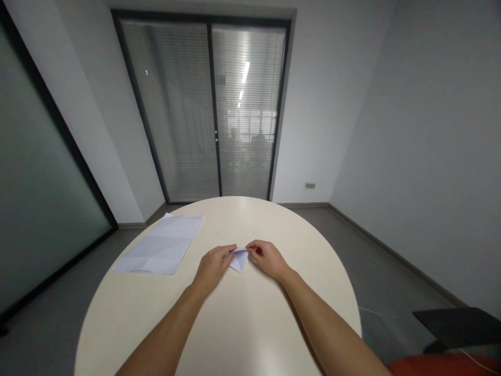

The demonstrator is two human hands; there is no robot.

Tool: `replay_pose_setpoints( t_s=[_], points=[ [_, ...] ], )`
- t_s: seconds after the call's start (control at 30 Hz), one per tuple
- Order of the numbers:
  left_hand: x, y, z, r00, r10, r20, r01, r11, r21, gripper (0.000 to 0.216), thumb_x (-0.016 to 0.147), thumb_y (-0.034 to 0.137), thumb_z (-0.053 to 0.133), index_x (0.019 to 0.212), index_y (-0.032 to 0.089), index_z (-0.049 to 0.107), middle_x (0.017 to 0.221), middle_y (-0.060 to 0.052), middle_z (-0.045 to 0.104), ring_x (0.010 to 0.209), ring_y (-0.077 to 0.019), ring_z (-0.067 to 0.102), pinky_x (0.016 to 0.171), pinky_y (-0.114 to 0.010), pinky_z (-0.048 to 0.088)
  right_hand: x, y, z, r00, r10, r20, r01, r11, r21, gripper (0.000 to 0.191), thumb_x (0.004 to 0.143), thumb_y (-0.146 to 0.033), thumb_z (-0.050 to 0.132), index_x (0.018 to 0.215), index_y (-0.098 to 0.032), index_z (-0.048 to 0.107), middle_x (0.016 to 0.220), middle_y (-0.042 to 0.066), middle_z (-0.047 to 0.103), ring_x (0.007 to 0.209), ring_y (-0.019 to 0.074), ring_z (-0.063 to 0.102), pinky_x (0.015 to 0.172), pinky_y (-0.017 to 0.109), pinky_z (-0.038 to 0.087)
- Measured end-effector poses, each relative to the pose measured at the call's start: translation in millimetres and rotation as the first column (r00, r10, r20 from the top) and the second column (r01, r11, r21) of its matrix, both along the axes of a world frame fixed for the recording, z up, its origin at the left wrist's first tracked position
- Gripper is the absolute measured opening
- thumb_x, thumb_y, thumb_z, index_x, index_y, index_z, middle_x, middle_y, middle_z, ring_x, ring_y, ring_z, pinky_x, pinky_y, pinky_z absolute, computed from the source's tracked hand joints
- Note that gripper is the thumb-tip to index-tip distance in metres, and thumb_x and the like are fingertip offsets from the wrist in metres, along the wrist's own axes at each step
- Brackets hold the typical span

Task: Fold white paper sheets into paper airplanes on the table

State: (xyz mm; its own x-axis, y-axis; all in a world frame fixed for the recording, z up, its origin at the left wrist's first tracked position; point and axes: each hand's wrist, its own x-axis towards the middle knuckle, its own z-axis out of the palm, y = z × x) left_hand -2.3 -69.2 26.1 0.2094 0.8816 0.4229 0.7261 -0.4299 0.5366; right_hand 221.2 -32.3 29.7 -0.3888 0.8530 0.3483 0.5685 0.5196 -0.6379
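Note:
A small folded piece of white paper (pixel 239 259) lies on the round cream table (pixel 235 324), a pointed corner toward me. My left hand (pixel 213 266) pinches its left edge with fingers closed. My right hand (pixel 268 257) pinches its right edge, thumb and fingertips pressed together on the paper. Both hands meet near the table's middle, forearms reaching in from below.
A larger creased white sheet (pixel 160 244) lies flat at the table's far left. Glass doors with blinds (pixel 211 109) stand beyond the table. A dark object (pixel 457 324) and something red (pixel 442 365) sit at the lower right, off the table.

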Motion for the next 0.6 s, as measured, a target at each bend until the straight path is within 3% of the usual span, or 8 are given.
replay_pose_setpoints(
  t_s=[0.27, 0.6],
  points=[
    [2, 0, -10.8, 0.994, -0.103, 0.020, 0.104, 0.993, -0.050, 0.030, 0.092, 0.026, 0.059, 0.119, 0.028, 0.072, 0.127, -0.001, 0.072, 0.119, -0.0204, 0.066, 0.108, -0.037, 0.049, 3, 0, -4.7, 0.998, -0.048, 0.040, 0.049, 0.998, -0.038, 0.026, 0.094, -0.036, 0.054, 0.098, -0.021, 0.076, 0.083, 0.004, 0.074, 0.072, 0.0172, 0.064, 0.067, 0.028, 0.045],
    [4, -5, -9.1, 0.978, -0.206, -0.015, 0.204, 0.976, -0.077, 0.024, 0.095, 0.033, 0.056, 0.106, 0.027, 0.077, 0.126, -0.004, 0.072, 0.118, -0.0204, 0.065, 0.106, -0.037, 0.049, 2, 2, -6.3, 0.990, -0.075, 0.117, 0.075, 0.997, 0.003, 0.028, 0.085, -0.041, 0.071, 0.105, -0.021, 0.074, 0.086, 0.004, 0.072, 0.078, 0.0183, 0.062, 0.071, 0.029, 0.044]
  ],
)
